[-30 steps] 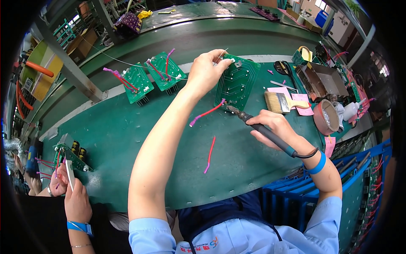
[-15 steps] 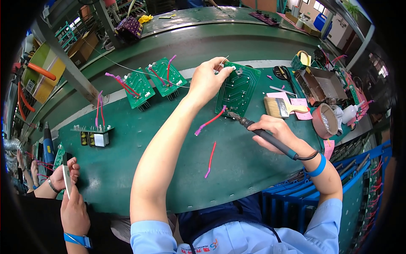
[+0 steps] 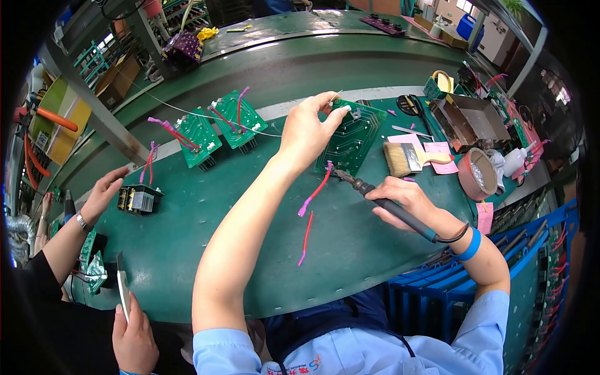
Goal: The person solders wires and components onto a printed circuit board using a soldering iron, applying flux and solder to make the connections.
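Note:
My left hand (image 3: pixel 308 128) grips the upper left corner of a green circuit board (image 3: pixel 362 140), which is tilted up. A thin solder wire (image 3: pixel 194 112) runs from the left to this hand, and a short end shows above the fingers. In my right hand (image 3: pixel 403 199) is a soldering iron (image 3: pixel 406 217), its tip close to the board's lower edge; whether it touches is too small to tell. A red wire with purple ends (image 3: pixel 320 187) hangs from that edge. Below it a loose red wire (image 3: pixel 306 239) lies on the green bench mat (image 3: pixel 250 275).
Two wired boards (image 3: pixel 197 136) (image 3: pixel 237 119) stand behind my left arm. A co-worker's hand (image 3: pixel 103 195) reaches toward another board (image 3: pixel 140 199); their other hand (image 3: pixel 134 340) holds a white-handled knife (image 3: pixel 122 284). At right are a brush (image 3: pixel 406 158), a metal tray (image 3: pixel 469 122) and a round tub (image 3: pixel 480 175).
The board has tilted and lowered slightly in my left hand, and the red wire hangs steeper. The co-worker's hands have parted, one moving toward the board at left, the other nearer with the knife.

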The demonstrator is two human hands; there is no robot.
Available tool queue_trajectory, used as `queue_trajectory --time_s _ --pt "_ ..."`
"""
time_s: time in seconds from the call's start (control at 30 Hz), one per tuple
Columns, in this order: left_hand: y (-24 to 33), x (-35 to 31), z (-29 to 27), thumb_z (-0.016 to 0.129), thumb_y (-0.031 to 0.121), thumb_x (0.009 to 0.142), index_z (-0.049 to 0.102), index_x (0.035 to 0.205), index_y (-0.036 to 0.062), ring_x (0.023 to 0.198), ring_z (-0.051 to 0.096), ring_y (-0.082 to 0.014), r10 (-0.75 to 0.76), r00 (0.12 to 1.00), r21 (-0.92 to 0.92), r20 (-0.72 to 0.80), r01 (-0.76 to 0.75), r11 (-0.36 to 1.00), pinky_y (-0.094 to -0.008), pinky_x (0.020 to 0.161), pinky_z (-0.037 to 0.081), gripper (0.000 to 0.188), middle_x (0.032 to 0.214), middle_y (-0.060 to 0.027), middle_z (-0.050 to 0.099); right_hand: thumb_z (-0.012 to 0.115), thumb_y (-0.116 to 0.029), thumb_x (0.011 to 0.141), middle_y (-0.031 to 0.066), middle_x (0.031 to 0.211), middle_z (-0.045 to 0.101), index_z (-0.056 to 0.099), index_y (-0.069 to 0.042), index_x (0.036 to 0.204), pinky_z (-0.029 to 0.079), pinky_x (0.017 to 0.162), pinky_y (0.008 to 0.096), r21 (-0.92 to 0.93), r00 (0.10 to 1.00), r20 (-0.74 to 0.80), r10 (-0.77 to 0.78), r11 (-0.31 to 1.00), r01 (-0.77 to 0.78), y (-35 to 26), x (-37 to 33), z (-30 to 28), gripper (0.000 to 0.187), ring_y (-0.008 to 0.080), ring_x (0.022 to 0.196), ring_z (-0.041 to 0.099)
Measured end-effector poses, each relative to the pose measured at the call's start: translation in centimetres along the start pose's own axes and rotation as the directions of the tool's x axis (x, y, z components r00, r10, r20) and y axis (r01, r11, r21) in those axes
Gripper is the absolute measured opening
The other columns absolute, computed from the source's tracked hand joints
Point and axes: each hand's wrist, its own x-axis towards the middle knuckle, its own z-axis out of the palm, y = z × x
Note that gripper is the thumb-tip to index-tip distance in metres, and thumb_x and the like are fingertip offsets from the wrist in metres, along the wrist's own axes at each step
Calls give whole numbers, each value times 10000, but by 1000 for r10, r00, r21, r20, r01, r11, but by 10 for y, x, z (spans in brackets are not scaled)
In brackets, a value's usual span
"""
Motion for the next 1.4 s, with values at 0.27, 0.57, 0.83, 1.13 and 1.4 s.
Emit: queue_trajectory --time_s 0.27,0.57,0.83,1.13,1.4 --pt "3 1 2 606 232 752 593 940 63 678 547 -208 -46 999 -23 17 46 999 -298 647 430 253 736 -83 565 626 -34 652 103 764 558 591 -28 910 461 604 301 13 997 46 69 997 -69 1 -4 -2 260 240 684 564" --pt "4 0 1 607 229 749 597 954 59 684 561 -178 -65 998 -22 24 65 998 -281 656 435 266 740 -72 578 628 -43 649 98 758 554 593 -30 908 467 606 297 8 997 43 69 998 -69 4 -6 0 262 239 681 566" --pt "0 -1 2 606 227 752 597 968 52 693 572 -168 -54 999 -48 0 54 997 -275 662 437 278 740 -71 587 633 -49 649 98 757 554 592 -31 906 465 598 301 12 996 49 71 997 -72 5 -7 1 261 241 671 561" --pt "-2 -1 2 608 227 751 597 965 47 703 577 -169 -52 999 -56 -10 51 997 -275 670 437 279 749 -75 594 627 -42 651 97 758 554 589 -37 908 464 595 305 5 998 37 54 999 -54 4 -6 1 260 244 668 558" --pt "-3 -1 1 608 229 749 599 960 52 702 573 -171 -46 999 -41 2 46 998 -278 670 434 276 748 -74 592 626 -48 647 94 736 544 588 -46 906 460 583 308 33 999 22 44 998 -45 4 -7 1 261 245 655 551"
